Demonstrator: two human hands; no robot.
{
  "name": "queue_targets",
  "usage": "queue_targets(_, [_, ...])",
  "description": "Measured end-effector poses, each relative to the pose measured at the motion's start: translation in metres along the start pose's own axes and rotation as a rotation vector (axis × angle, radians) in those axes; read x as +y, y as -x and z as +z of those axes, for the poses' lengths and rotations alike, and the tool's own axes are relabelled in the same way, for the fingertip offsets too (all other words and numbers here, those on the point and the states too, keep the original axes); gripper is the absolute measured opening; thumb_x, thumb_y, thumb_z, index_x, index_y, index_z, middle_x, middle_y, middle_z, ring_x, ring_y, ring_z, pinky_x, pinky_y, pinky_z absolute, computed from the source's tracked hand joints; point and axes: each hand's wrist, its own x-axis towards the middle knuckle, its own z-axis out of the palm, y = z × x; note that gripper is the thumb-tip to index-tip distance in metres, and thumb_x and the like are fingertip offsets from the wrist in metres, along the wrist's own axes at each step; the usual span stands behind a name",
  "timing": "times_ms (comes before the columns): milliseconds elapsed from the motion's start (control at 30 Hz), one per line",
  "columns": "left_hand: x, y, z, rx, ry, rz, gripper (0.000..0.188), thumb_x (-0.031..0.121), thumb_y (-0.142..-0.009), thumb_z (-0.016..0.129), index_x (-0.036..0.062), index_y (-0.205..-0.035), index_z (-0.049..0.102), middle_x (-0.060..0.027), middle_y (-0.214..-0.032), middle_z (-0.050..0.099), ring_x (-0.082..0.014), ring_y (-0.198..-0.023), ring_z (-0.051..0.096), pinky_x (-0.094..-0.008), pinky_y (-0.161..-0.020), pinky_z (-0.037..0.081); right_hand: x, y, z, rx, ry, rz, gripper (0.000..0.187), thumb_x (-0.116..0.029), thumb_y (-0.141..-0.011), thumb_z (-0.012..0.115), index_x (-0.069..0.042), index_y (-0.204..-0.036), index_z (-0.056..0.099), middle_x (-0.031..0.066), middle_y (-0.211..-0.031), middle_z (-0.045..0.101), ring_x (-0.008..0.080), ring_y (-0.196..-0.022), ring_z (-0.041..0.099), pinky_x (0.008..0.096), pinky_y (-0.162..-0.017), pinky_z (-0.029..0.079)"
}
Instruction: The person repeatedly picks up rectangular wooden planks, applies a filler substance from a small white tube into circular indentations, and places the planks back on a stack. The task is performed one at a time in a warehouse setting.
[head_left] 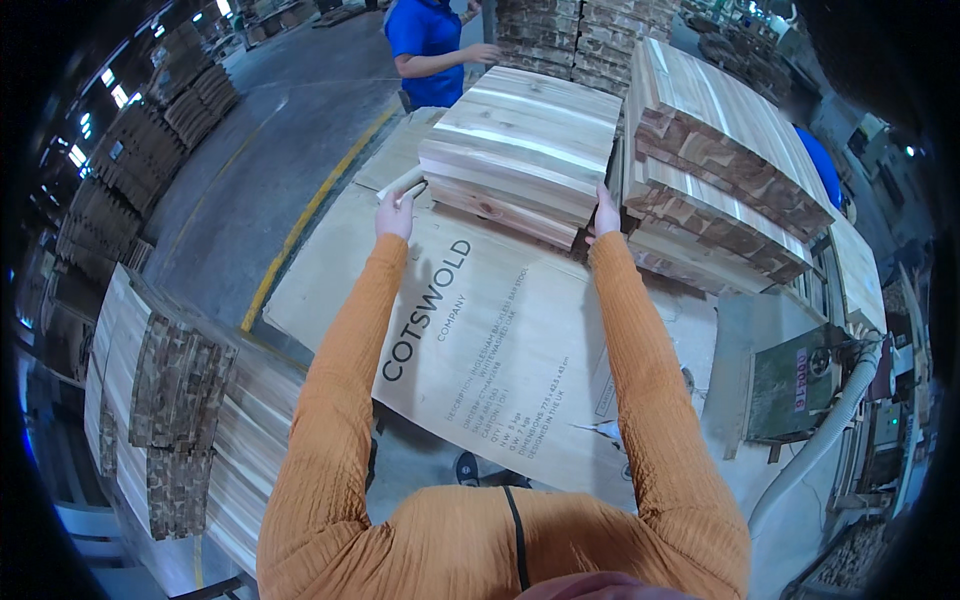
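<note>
A stack of pale, striped wooden panels (520, 120) lies ahead of me on a flattened cardboard sheet (440, 400). At the stack's near left corner my left hand (395, 215) is closed on a narrow pale piece (403, 184); its exact kind is unclear. My right hand (605, 215) is at the stack's near right corner, thumb up along the end and fingers lower at the edge. It looks closed on a panel's end, though part of the fingers is hidden. Both arms reach forward, well apart.
Taller panel stacks (720, 150) stand close on the right, more panels (180, 380) at the lower left. A person in a blue shirt (430, 45) stands beyond the stack. A green machine (795, 385) with a pale hose (820, 440) is at right. A yellow floor line (310, 225) runs left.
</note>
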Motion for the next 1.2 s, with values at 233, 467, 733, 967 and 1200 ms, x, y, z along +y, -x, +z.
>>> queue_targets(233, [-0.005,-0.073,0.028,-0.021,-0.036,-0.118,0.070,0.043,-0.082,0.061,-0.0053,-0.130,0.044,-0.0255,-0.128,0.051,-0.0328,-0.120,0.050,-0.0374,-0.100,0.038,-0.008,0.022,0.025,-0.039,-0.152,-0.026,0.076,-0.060,-0.079,0.056,-0.019,-0.140,0.037,0.0093,-0.145,0.032,0.0339,-0.129,0.027,0.0492,-0.089,0.041])
queue_targets(467, [-0.019,-0.098,0.047,-0.072,0.029,-0.022,0.071,0.042,-0.081,0.065,-0.0077,-0.127,0.042,-0.0229,-0.121,0.054,-0.0318,-0.113,0.053,-0.0386,-0.097,0.040,-0.001,0.039,0.031,0.146,0.007,-0.050,0.058,-0.056,-0.082,0.055,-0.016,-0.124,0.058,0.0070,-0.123,0.053,0.0218,-0.084,0.054,0.0338,-0.057,0.049])
queue_targets(733, [-0.010,-0.014,0.015,-0.029,0.233,-0.095,0.053,0.038,-0.084,0.065,-0.0027,-0.116,0.050,-0.0142,-0.108,0.058,-0.0212,-0.099,0.056,-0.0322,-0.086,0.044,0.018,0.100,-0.007,0.049,0.029,-0.010,0.049,-0.054,-0.080,0.061,-0.015,-0.109,0.061,0.0053,-0.088,0.055,0.0122,-0.053,0.047,0.0216,-0.039,0.033])
queue_targets(967, [-0.013,0.037,-0.090,-0.131,0.404,-0.560,0.052,0.054,-0.084,0.055,0.0085,-0.108,0.059,-0.0042,-0.096,0.061,-0.0122,-0.086,0.053,-0.0235,-0.073,0.040,0.054,0.168,-0.050,-0.259,-0.234,0.118,0.061,-0.055,-0.080,0.059,-0.021,-0.129,0.049,0.0065,-0.121,0.050,0.0213,-0.085,0.051,0.0376,-0.074,0.043])
queue_targets(1200, [0.015,0.085,-0.067,-0.495,0.670,-0.684,0.064,0.045,-0.080,0.063,0.0021,-0.125,0.050,-0.0132,-0.117,0.059,-0.0227,-0.105,0.058,-0.0345,-0.090,0.046,0.083,0.176,-0.047,-0.168,-0.476,0.058,0.075,-0.052,-0.077,0.064,-0.008,-0.133,0.044,0.0112,-0.131,0.051,0.0243,-0.120,0.048,0.0379,-0.100,0.038])
